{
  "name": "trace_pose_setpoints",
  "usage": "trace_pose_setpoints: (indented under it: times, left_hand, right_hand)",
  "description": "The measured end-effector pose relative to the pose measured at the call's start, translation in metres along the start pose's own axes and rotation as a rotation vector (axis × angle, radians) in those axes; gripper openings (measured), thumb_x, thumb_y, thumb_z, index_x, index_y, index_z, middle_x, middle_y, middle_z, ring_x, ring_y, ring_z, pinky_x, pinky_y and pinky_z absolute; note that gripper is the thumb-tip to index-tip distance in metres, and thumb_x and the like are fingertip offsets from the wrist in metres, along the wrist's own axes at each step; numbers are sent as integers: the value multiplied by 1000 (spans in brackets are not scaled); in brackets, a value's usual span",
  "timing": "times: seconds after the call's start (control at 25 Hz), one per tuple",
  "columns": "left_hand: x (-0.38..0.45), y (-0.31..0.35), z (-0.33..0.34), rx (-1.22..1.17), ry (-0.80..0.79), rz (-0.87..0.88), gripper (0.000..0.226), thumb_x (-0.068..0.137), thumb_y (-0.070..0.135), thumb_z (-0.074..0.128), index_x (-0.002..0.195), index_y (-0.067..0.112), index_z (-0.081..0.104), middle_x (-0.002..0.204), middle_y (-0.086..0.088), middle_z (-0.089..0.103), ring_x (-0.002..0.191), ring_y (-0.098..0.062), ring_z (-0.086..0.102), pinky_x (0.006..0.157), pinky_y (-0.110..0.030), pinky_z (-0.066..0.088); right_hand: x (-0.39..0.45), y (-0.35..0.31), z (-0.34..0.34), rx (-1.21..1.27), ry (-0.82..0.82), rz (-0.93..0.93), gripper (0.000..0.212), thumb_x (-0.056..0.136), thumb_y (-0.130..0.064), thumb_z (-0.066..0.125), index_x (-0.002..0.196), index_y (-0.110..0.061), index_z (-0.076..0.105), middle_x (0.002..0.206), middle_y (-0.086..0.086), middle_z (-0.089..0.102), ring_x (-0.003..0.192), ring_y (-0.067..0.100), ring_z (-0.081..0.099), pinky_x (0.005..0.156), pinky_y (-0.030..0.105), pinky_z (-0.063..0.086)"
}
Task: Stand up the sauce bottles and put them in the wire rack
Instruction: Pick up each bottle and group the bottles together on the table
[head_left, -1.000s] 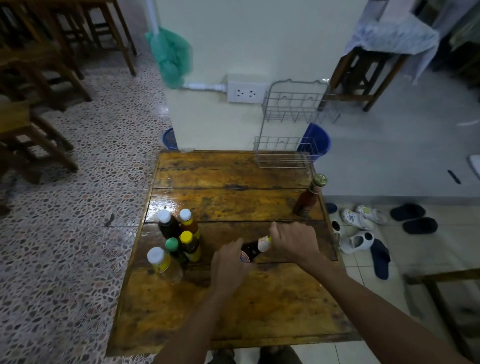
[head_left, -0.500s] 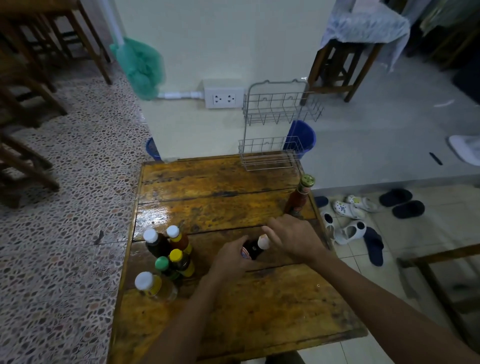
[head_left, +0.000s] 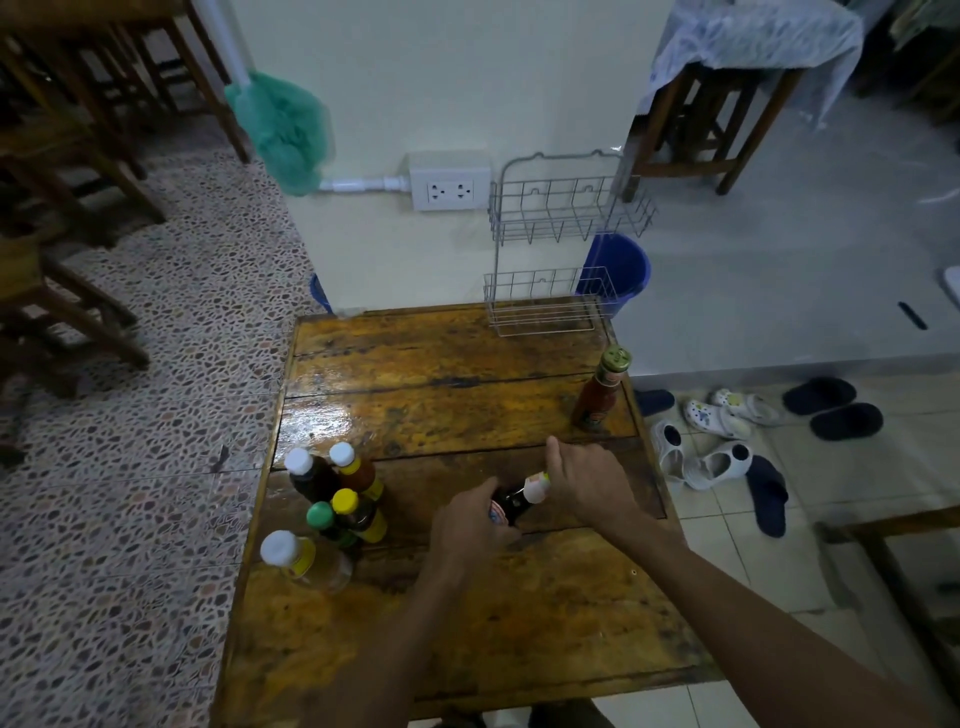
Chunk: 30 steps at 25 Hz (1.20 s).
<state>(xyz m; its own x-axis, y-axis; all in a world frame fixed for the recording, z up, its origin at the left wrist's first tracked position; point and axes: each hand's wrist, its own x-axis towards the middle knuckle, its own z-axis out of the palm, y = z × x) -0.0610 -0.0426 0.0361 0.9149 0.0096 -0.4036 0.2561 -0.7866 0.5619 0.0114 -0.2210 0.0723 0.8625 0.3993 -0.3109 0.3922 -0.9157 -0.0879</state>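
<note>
Five capped bottles (head_left: 332, 512) upright, clustered at table (head_left: 441, 410) left. One red sauce bottle (head_left: 600, 392) upright near right edge, between hands and two-tier wire rack (head_left: 550, 260). One dark bottle (head_left: 514, 501) lying mid-table: left hand (head_left: 467, 530) grips body, right hand (head_left: 587, 480) curls round cap end.

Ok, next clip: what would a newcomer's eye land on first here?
First, the two hands mid-table: the left hand and right hand both grip a dark bottle lying on its side. Next, the cluster of five upright bottles near the table's left edge, and a lone red sauce bottle standing at the right edge. Behind them, the wire rack at the far edge holds nothing.
</note>
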Motion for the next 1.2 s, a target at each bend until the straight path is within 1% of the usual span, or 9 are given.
trace_pose_setpoints:
  times: [0.12, 0.24, 0.36, 0.48, 0.72, 0.8, 0.88, 1.04, 1.2]
  left_hand:
    - [-2, 10, 15, 216, 64, -27, 55, 84, 44, 78, 129, 27, 52, 123, 3, 65, 116, -24, 61, 94, -43, 49]
    - [0, 21, 32, 268, 66, -45, 60, 85, 44, 76, 136, 28, 49, 128, 5, 62, 122, -24, 56, 104, -46, 42]
    - [12, 26, 29, 151, 33, -8, 63, 85, 42, 77, 139, 26, 49, 132, 2, 63, 122, -24, 59, 104, -47, 46]
    - [25, 22, 10, -85, -139, 15, 86, 82, 40, 83, 155, 18, 41, 147, -5, 56, 126, -26, 60, 101, -40, 53]
    - [28, 31, 10, -106, -194, 11, 94, 83, 38, 82, 160, 16, 32, 153, -8, 50, 131, -29, 57, 100, -44, 55]
    - [26, 35, 17, -26, -121, 16, 89, 85, 40, 79, 159, 17, 35, 149, -6, 54, 127, -27, 59, 94, -41, 56]
    - [26, 38, 22, 105, -40, 43, 80, 85, 43, 77, 154, 21, 43, 140, -2, 62, 120, -24, 63, 90, -41, 56]
    - [24, 43, 33, 281, 43, 32, 64, 85, 47, 76, 140, 27, 49, 128, 4, 64, 119, -25, 60, 97, -47, 48]
    - [31, 46, 44, 230, 102, 4, 60, 90, 50, 71, 140, 27, 46, 136, 6, 59, 127, -23, 53, 105, -47, 41]
  right_hand:
    - [1, 11, -2, 21, -64, 42, 32, 100, -12, 49, 128, 4, 51, 114, 23, 63, 97, 39, 65, 74, 42, 51]
    - [5, 26, 3, 55, -211, 36, 26, 101, -14, 47, 121, 2, 55, 117, 23, 62, 102, 37, 64, 75, 39, 47]
    - [-2, 41, 3, 145, 51, 26, 27, 105, -27, 41, 114, -9, 60, 92, 16, 67, 76, 32, 65, 62, 38, 51]
    - [-9, 59, 2, 102, 345, -246, 34, 104, -44, 38, 88, -21, 57, 67, -2, 58, 53, 16, 52, 41, 33, 41]
    - [-4, 60, -15, 29, 443, -162, 43, 97, -34, 44, 56, -23, 47, 49, -2, 53, 38, 18, 44, 35, 32, 40]
    - [-5, 61, -8, -40, 227, -168, 21, 84, -25, 68, 68, -13, 62, 49, 4, 55, 35, 23, 48, 32, 29, 42]
    - [-1, 66, -2, -154, 107, -141, 30, 68, -21, 82, 84, -3, 65, 59, 12, 61, 42, 29, 56, 36, 31, 43]
    - [5, 69, -4, -149, -178, -138, 25, 94, -18, 58, 113, -3, 53, 108, 19, 64, 93, 36, 65, 68, 39, 46]
    - [4, 74, 7, 48, -96, 3, 19, 101, -26, 51, 119, -22, 50, 100, 12, 66, 86, 29, 66, 65, 37, 47]
